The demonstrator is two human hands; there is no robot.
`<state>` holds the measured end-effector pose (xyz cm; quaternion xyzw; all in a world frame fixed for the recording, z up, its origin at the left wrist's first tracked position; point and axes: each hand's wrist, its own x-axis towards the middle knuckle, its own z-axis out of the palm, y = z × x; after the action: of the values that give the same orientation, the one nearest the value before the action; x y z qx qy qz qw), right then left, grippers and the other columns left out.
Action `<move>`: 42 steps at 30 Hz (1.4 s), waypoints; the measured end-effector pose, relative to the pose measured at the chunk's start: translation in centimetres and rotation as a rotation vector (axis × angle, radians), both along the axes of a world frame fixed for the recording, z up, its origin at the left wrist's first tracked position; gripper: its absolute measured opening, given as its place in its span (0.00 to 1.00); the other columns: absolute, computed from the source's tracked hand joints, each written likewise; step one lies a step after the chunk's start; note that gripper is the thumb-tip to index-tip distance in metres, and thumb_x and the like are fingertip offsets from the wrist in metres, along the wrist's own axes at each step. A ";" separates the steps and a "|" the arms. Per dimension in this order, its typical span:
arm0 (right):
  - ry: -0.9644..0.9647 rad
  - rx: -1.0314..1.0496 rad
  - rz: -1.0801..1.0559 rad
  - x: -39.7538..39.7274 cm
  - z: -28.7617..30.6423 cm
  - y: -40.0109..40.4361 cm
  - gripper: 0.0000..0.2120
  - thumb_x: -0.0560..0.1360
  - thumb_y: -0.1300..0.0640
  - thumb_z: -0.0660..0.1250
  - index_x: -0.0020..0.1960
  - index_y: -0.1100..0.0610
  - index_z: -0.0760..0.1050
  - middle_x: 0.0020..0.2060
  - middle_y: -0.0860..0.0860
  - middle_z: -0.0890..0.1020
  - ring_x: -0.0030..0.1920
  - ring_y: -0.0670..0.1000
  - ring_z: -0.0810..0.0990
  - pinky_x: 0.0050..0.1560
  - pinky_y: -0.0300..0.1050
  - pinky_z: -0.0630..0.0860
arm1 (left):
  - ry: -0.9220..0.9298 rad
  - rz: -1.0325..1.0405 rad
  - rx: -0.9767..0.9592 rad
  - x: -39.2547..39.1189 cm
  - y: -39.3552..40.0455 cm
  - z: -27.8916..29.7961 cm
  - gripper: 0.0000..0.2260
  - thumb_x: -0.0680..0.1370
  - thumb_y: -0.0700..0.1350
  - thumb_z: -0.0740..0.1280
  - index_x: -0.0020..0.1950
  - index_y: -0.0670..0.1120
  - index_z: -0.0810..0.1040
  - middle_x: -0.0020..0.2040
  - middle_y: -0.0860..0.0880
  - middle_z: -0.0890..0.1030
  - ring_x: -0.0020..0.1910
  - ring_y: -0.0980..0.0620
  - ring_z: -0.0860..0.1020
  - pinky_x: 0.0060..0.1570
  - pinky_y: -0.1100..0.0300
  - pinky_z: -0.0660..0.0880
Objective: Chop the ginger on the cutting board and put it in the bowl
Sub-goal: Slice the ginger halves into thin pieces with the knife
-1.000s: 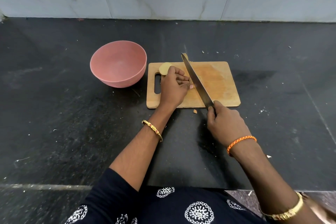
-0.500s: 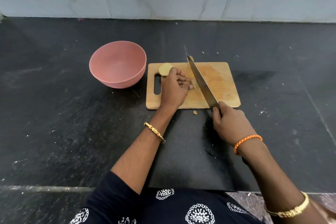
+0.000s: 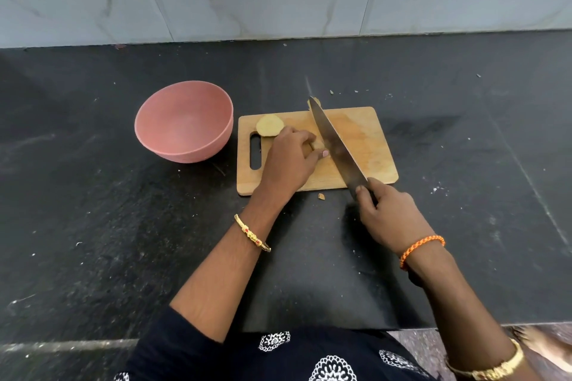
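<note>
Chopping ginger, mid-slice.

I'm gripping the knife [image 3: 335, 145] with my right hand [image 3: 387, 216], fingers curled round its handle, while my left hand [image 3: 289, 161] is pinning the ginger [image 3: 270, 125] on the cutting board [image 3: 368, 145], fingers curled over it. Next I'm judging another slice, keeping fingertips [image 3: 324, 153] clear; the bowl [image 3: 184, 122] is waiting just beside the board's left edge, open counter all around.

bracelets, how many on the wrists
3. A gold bangle on the left wrist, an orange braided band on the right wrist, and a gold bracelet higher up the right forearm. The sleeve may hide others.
</note>
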<state>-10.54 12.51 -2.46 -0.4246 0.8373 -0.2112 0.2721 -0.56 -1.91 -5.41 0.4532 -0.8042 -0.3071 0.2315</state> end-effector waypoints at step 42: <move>0.013 0.146 -0.027 2.0 2.2 0.3 0.14 0.80 0.52 0.51 0.42 0.57 0.68 0.36 0.56 0.75 0.35 0.55 0.74 0.40 0.45 0.72 | 0.119 0.013 0.132 0.7 -1.1 0.5 0.14 0.70 0.40 0.74 0.55 0.41 0.81 0.48 0.45 0.84 0.37 0.61 0.74 0.47 0.67 0.72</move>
<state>-8.57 12.79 -0.22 -0.3933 0.8580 -0.1504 0.2942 0.16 -3.05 -4.87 0.4537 -0.7640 -0.3843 0.2503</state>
